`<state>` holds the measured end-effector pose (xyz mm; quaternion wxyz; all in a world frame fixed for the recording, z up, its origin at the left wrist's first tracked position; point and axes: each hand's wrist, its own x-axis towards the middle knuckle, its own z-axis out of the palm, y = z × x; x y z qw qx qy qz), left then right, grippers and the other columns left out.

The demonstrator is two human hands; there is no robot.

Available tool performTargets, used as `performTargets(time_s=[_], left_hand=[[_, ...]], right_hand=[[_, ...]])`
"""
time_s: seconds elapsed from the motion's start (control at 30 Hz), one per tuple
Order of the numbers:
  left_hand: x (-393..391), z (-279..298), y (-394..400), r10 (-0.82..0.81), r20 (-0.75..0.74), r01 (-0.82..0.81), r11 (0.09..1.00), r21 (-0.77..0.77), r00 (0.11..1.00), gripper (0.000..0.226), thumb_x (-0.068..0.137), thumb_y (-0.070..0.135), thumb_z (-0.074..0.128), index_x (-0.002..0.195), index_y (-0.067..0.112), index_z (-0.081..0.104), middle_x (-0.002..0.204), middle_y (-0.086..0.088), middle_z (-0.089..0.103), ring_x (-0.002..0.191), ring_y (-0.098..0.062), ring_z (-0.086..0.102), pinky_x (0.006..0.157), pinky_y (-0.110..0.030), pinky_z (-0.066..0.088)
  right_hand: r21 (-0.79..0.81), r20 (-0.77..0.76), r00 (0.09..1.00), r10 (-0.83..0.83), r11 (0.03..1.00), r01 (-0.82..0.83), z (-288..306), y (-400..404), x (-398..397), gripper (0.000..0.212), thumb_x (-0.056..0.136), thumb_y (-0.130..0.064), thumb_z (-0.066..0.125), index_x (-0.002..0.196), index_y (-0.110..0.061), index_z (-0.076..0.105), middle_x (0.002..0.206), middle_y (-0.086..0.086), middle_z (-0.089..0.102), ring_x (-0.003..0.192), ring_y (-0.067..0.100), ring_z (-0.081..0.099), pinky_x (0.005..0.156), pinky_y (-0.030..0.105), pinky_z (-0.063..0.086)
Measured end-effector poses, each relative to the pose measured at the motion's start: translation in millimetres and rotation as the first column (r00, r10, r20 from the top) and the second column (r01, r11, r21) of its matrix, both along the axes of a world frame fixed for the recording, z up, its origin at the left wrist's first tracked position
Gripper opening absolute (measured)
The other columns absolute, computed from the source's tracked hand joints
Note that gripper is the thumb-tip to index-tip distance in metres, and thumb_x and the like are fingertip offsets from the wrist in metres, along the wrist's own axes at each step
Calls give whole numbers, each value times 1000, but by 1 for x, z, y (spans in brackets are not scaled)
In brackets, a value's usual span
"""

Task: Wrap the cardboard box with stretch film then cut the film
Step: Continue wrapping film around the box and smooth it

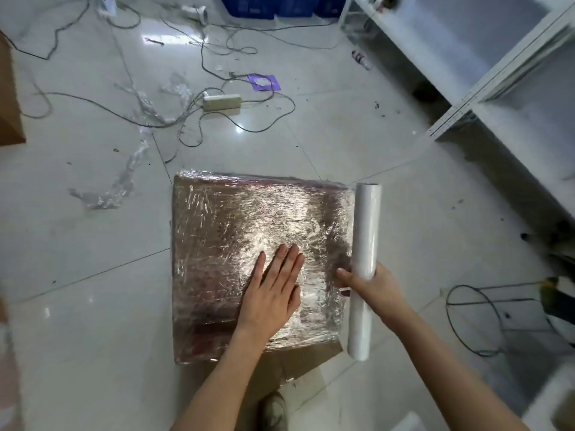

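Observation:
A cardboard box (224,237) stands on the tiled floor, its top covered in shiny, wrinkled stretch film. My left hand (275,290) lies flat on the film-covered top, fingers straight and pressing down. My right hand (370,286) grips a white roll of stretch film (365,244) around its lower half. The roll lies along the box's right edge, and film runs from it onto the box top. A bare strip of cardboard shows at the box's near right corner.
Crumpled film scraps (121,185) lie on the floor to the left. A power strip (221,102) and tangled cables lie beyond the box. White metal shelving (485,88) stands at the right, another cardboard box (9,98) at the far left, and a black cable loop (473,318) at the right.

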<state>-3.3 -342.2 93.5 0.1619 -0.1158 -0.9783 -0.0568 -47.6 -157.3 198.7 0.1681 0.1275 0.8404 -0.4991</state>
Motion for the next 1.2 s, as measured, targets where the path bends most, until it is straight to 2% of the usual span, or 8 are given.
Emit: performTargets(time_s=[0.1, 0.27, 0.4, 0.5, 0.6, 0.83, 1.0, 1.2], left_hand=[[3, -1, -1, 0, -6, 0, 1000, 6, 1000, 61, 98, 37, 26, 150, 8, 15, 159, -7, 7, 146, -23, 9, 116, -49, 10], [5, -1, 2, 7, -21, -7, 1000, 0, 1000, 59, 98, 38, 25, 149, 9, 18, 158, -6, 9, 144, -23, 15, 118, -48, 6], [7, -1, 2, 39, -32, -40, 999, -13, 999, 58, 99, 40, 22, 150, 11, 17, 156, -4, 13, 144, -21, 15, 117, -48, 8], [6, 2, 3, 67, -18, -68, 996, -52, 998, 59, 101, 41, 19, 151, 11, 11, 156, -5, 14, 143, -22, 17, 116, -49, 10], [7, 6, 6, 96, 10, -95, 992, -84, 995, 56, 100, 39, 25, 147, 9, 26, 155, -7, 22, 142, -24, 23, 116, -50, 12], [-8, 29, 33, 266, 28, -265, 963, -42, 964, 60, 91, 36, 40, 138, -1, 37, 149, -16, 30, 140, -31, 24, 110, -59, 21], [-23, 37, 96, 188, 55, -186, 982, -39, 981, 62, 98, 40, 14, 148, 2, 13, 156, -13, 13, 145, -24, 11, 118, -43, 4], [-34, 10, 105, 186, 41, -186, 983, -13, 982, 62, 99, 40, 15, 150, 8, 4, 159, -8, -2, 146, -22, 5, 117, -43, 11]], right_hand=[[-21, 2, 1000, -1, 1000, 1, 4, 5, -3, 35, 74, -19, 79, 97, -11, 54, 74, 6, 67, 58, 17, 65, 55, 29, 54], [104, 6, 1000, -5, 995, 4, -7, 19, -12, 31, 78, -33, 74, 94, -11, 59, 74, -1, 61, 62, 10, 58, 52, 18, 42], [36, -15, 1000, 24, 999, -24, -16, 28, -16, 27, 87, -38, 61, 89, -12, 54, 73, 2, 56, 63, 15, 53, 43, 9, 38], [-88, 38, 999, 20, 996, -17, -21, 33, -23, 26, 91, -40, 53, 87, -14, 52, 74, 4, 54, 67, 19, 54, 50, 15, 44], [-231, 129, 991, 32, 973, -1, -23, 38, -33, 38, 94, -50, 43, 78, -16, 52, 77, 11, 53, 69, 21, 53, 64, 30, 42], [-281, 175, 975, 136, 956, -82, -34, 40, -56, 43, 95, -50, 37, 100, -8, 45, 90, 6, 50, 74, 10, 51, 63, 20, 42], [-292, 132, 972, 193, 945, -148, -44, 43, -55, 38, 95, -46, 39, 100, -9, 48, 85, 0, 53, 75, 6, 53, 57, 10, 43], [-334, 141, 979, 147, 938, -93, -63, 42, -54, 43, 95, -48, 37, 106, -9, 51, 90, -1, 58, 81, 5, 57, 60, 9, 43]])
